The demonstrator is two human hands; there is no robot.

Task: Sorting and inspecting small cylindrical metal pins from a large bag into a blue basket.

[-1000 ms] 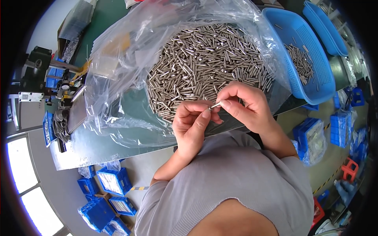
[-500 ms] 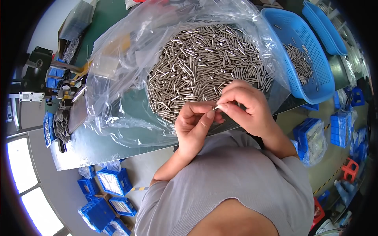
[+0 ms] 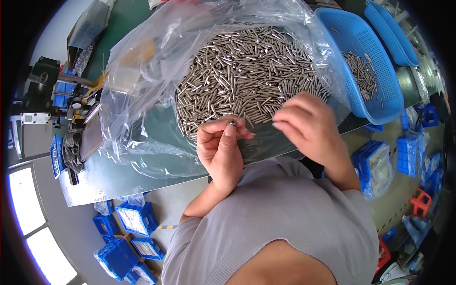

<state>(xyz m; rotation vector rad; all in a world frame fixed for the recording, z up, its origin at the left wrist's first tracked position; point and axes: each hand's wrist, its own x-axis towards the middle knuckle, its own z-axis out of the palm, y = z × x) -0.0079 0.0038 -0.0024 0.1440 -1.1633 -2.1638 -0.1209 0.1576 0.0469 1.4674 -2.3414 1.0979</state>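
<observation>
Head view: the left hand (image 3: 219,149) pinches one small metal pin (image 3: 232,123) end-up between thumb and fingertip, seemingly to check its tip. The right hand (image 3: 306,126) hovers loosely curled and empty over the pin pile (image 3: 247,71) on the desk (image 3: 142,164).

a single head-worn fisheye view is provided, directed steeply downward at close range onto the workbench (image 3: 142,175); straight edges are bent

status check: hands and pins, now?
Left hand pinches one small metal pin in its fingers. Right hand empty, beside the pin pile. Nothing between them.
</observation>
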